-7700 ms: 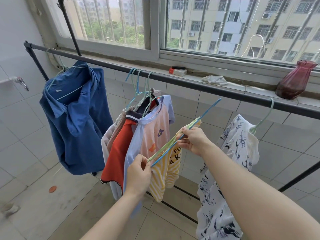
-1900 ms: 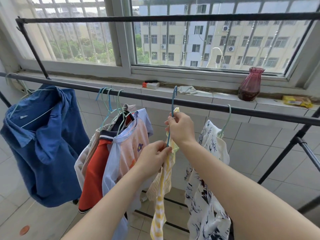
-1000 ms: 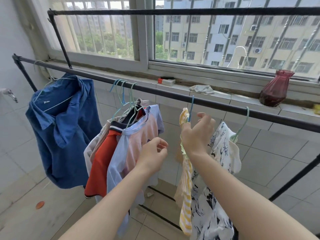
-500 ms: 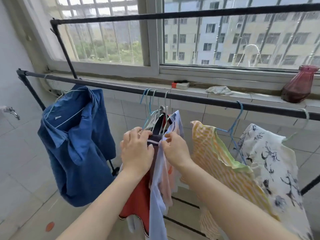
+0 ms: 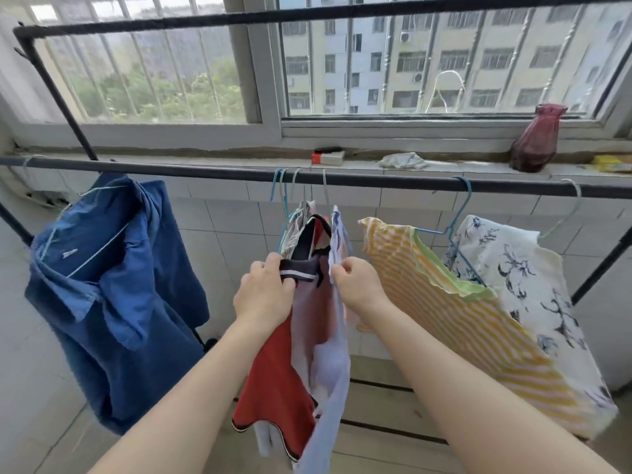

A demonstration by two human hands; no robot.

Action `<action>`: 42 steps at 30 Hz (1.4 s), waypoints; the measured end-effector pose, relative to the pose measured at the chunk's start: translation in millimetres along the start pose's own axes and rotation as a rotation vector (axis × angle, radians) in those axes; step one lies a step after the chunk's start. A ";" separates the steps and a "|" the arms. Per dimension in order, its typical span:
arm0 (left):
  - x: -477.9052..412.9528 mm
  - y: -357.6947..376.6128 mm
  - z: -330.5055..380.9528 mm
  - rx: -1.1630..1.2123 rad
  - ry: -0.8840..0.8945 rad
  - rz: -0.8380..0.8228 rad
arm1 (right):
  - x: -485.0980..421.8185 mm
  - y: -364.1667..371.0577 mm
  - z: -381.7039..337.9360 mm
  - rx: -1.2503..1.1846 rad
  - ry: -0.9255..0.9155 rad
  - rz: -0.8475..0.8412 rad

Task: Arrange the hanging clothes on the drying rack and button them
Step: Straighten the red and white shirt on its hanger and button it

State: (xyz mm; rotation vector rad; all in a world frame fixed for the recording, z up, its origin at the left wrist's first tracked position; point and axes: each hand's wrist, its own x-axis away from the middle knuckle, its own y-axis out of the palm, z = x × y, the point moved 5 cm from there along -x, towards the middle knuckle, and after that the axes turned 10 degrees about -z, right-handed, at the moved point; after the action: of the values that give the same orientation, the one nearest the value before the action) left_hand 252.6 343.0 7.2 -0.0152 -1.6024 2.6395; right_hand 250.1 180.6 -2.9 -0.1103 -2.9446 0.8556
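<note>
Rail [image 5: 376, 180], right end: yellow top [image 5: 461, 319], floral top [image 5: 523, 268], 2 spread out. Mid-rail: bunch unsorted; your left hand [image 5: 263, 295] grips the collar of the red shirt [image 5: 273, 381], your right hand [image 5: 359, 285] pinches the lilac shirt [image 5: 328, 371]. Left end: blue shirt [image 5: 113, 285] crooked, apparently unbuttoned, left to do.

Two bare forearms reach up from the lower edge of the frame; both are uncovered along their whole visible length. The left hand [image 5: 265, 295] and right hand [image 5: 359, 289], mid-frame, are likewise bare.

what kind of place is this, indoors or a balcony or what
Most likely an enclosed apartment balcony used for laundry: a black drying rack hung with clothes such as a blue shirt, a tiled wall, and a barred window facing apartment blocks.
</note>
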 end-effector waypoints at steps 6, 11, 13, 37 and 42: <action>-5.8 4.8 0.8 0.050 -0.032 -0.056 | 16.8 -29.4 21.6 -0.033 -0.003 0.263; -9.9 11.4 7.3 0.060 -0.040 -0.052 | 24.6 -41.0 33.5 -0.032 0.011 0.302; -10.0 14.5 10.1 0.061 -0.042 -0.050 | 24.8 -46.4 35.3 -0.031 0.017 0.298; -29.5 -1.5 -24.6 0.761 0.136 -0.449 | -16.9 47.5 -38.3 -0.102 -0.043 0.027; -50.1 0.1 -36.5 0.625 0.197 -0.504 | -21.3 64.5 -52.3 -0.078 -0.058 0.067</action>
State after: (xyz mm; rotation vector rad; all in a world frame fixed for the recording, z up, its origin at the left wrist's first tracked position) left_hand 304.0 372.8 -10.8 0.1309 -0.5732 2.4948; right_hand 279.1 260.8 5.5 -0.1924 -3.0453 0.7641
